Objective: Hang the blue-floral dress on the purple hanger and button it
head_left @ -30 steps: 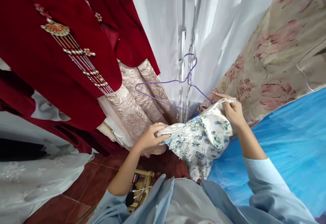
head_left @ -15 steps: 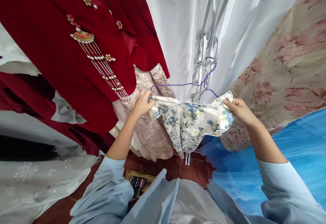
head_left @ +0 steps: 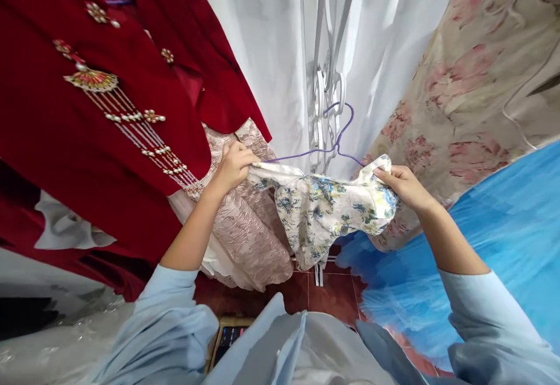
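Note:
A small cream garment with blue and yellow flowers (head_left: 324,204) is stretched out between my two hands. My left hand (head_left: 236,166) is closed on its left shoulder end. At the right shoulder, my right hand (head_left: 402,186) pinches the cloth between thumb and fingers. The purple hanger (head_left: 339,146) runs along the garment's top edge, its left end close to my left fingers and its right arm going down behind the cloth. Its hook hangs among the white rings of a white stand (head_left: 321,93).
To the left hang a red velvet garment (head_left: 153,76) with a beaded tassel and a pink brocade garment (head_left: 258,227). White curtain (head_left: 258,35) is behind. Floral cloth (head_left: 437,111) and blue tulle (head_left: 494,239) hang right. A phone (head_left: 230,335) lies low on a wooden surface.
The view has turned, so the surroundings sit further left. My left hand has shifted on the shoulder end of the garment and drawn it slightly outward. My right hand keeps its pinch.

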`<state>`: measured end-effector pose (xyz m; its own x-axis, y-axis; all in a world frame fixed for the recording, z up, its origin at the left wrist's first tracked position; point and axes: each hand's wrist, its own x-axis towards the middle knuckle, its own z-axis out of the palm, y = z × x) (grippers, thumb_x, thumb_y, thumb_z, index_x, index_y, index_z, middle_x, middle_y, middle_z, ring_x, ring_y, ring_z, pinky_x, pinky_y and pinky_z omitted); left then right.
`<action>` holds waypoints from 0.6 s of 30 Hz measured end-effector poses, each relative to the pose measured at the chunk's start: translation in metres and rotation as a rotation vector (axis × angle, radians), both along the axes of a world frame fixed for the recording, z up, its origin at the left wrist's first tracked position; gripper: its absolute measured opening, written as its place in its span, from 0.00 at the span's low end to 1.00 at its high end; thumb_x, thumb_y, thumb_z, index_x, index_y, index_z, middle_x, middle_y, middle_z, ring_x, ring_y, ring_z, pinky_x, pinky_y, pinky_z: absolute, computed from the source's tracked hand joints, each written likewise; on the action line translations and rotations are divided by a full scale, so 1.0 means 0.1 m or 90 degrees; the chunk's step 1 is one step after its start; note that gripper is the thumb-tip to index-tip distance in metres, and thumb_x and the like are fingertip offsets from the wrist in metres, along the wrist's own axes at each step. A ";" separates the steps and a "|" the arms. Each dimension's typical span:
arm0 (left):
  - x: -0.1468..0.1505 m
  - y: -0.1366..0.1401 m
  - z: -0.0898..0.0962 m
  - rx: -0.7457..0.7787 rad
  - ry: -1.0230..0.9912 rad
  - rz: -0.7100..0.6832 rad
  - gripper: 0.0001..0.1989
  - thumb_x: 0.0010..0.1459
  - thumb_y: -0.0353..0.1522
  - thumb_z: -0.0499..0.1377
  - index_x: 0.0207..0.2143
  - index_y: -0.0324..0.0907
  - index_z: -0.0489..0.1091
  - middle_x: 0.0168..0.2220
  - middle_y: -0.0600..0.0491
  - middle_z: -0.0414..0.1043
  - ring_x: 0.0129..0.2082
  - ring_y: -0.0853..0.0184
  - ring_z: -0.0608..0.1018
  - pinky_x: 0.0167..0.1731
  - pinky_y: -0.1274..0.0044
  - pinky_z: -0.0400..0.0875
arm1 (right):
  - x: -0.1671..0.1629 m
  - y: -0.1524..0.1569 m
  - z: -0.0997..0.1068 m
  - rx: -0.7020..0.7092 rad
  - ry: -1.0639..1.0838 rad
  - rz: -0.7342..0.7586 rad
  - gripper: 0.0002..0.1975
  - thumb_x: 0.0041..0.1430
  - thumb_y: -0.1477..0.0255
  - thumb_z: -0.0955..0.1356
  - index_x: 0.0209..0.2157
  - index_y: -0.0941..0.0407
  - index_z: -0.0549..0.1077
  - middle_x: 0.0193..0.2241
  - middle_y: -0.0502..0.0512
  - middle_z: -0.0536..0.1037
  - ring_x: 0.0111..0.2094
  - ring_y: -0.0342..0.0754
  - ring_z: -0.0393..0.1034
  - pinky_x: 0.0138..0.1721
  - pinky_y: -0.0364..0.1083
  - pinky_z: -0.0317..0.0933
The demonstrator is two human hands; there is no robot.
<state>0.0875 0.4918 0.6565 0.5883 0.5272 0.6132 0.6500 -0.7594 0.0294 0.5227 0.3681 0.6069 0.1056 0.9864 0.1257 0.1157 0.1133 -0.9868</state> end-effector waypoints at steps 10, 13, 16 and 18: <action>0.98 -0.39 0.29 -0.092 -0.004 -0.162 0.16 0.61 0.24 0.51 0.41 0.45 0.77 0.43 0.49 0.75 0.48 0.58 0.73 0.53 0.63 0.68 | 0.22 0.08 0.05 -0.051 -0.050 0.050 0.27 0.45 0.46 0.77 0.25 0.58 0.78 0.21 0.52 0.78 0.19 0.46 0.69 0.20 0.42 0.61; 1.18 -0.44 0.12 -0.177 -0.083 -0.101 0.20 0.66 0.29 0.54 0.59 0.45 0.67 0.58 0.45 0.69 0.50 0.60 0.76 0.54 0.66 0.70 | 0.30 0.01 -0.04 -0.076 0.011 0.047 0.27 0.42 0.46 0.78 0.24 0.57 0.78 0.21 0.52 0.79 0.20 0.46 0.71 0.20 0.42 0.63; 1.09 -0.43 -0.16 -0.261 -0.140 -0.042 0.17 0.69 0.37 0.54 0.56 0.42 0.69 0.52 0.45 0.75 0.49 0.60 0.78 0.53 0.68 0.71 | 0.43 -0.06 -0.13 -0.148 0.083 0.062 0.25 0.43 0.47 0.78 0.28 0.56 0.79 0.25 0.55 0.82 0.24 0.51 0.76 0.25 0.45 0.70; 0.98 -0.42 -0.32 -0.273 -0.162 -0.025 0.14 0.68 0.39 0.55 0.47 0.41 0.74 0.45 0.48 0.79 0.47 0.59 0.80 0.50 0.69 0.72 | 0.48 -0.06 -0.16 -0.166 0.100 0.049 0.23 0.47 0.49 0.77 0.30 0.55 0.78 0.26 0.55 0.83 0.26 0.52 0.78 0.27 0.46 0.72</action>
<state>0.1858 0.4494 0.6249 0.4723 0.7435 0.4734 0.5524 -0.6682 0.4984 0.5703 0.3616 0.5906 0.0279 0.9892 -0.1440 -0.0392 -0.1428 -0.9890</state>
